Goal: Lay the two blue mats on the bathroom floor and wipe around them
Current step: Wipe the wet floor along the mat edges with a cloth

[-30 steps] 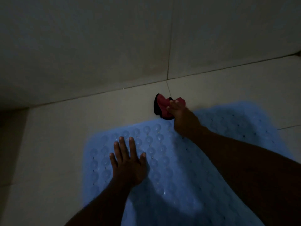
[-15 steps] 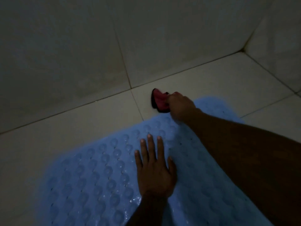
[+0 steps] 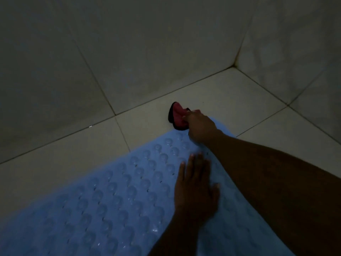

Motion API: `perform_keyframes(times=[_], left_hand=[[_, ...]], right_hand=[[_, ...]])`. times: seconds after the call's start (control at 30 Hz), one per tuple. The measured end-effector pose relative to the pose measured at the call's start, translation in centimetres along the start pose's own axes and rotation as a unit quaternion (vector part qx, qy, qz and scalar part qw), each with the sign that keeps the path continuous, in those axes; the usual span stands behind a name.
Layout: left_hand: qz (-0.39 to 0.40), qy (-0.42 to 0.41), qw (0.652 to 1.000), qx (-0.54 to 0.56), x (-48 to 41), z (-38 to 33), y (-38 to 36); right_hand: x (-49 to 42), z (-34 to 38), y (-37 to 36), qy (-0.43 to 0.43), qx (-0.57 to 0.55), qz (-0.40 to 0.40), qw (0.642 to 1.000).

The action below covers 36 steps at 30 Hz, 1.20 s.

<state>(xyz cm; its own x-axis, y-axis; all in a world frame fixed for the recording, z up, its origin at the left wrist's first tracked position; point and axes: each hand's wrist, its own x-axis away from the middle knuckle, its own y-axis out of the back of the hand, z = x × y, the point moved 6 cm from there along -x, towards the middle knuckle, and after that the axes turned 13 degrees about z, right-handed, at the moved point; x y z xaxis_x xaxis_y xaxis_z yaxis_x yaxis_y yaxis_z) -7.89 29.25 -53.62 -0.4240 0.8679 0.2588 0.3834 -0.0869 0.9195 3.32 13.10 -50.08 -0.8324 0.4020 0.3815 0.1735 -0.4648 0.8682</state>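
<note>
A light blue mat with rows of round suction bumps lies flat on the pale tiled floor and fills the lower part of the view. My left hand rests flat on it, fingers straight and pointing away from me. Past the mat's far edge my right hand grips a red cloth with a black rim, pressed onto the floor tile. My right forearm crosses over the mat's right side and hides it. Only one mat shows.
Tiled walls rise close behind the cloth and meet at a corner at the upper right. Bare floor tile runs along the mat's left and far sides, and more lies at the right.
The view has swung to the right, bringing the wall corner into sight. My right hand has moved the cloth along the mat's far edge toward that corner. My left hand stays flat on the mat.
</note>
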Motion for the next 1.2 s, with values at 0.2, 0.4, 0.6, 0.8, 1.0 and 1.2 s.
perform_keyframes(times=[0.2,0.4,0.6,0.8,1.0,1.2], left_hand=[[-0.044,0.012,0.999,-0.014,0.0,-0.2,0.3],[-0.014,0.028,0.999,-0.02,-0.2,-0.1,-0.2],[0.002,0.035,0.999,-0.021,-0.1,-0.3,0.0],[0.01,0.036,0.999,-0.024,0.0,-0.2,0.2],[0.027,0.034,0.999,-0.02,0.0,-0.3,0.5],[0.021,0.032,0.999,-0.03,0.2,-0.4,0.7]], right_hand=[[-1.0,-4.7,3.0,-0.063,-0.035,-0.075,0.995],[5.3,-14.4,5.0,-0.16,-0.015,-0.037,0.986],[14.2,-18.7,1.1,-0.184,-0.057,-0.049,0.98],[21.2,-20.4,-2.3,-0.221,-0.074,-0.063,0.97],[26.0,-20.5,-3.1,-0.233,-0.106,-0.181,0.95],[29.5,-21.6,-3.5,-0.291,-0.039,-0.22,0.93]])
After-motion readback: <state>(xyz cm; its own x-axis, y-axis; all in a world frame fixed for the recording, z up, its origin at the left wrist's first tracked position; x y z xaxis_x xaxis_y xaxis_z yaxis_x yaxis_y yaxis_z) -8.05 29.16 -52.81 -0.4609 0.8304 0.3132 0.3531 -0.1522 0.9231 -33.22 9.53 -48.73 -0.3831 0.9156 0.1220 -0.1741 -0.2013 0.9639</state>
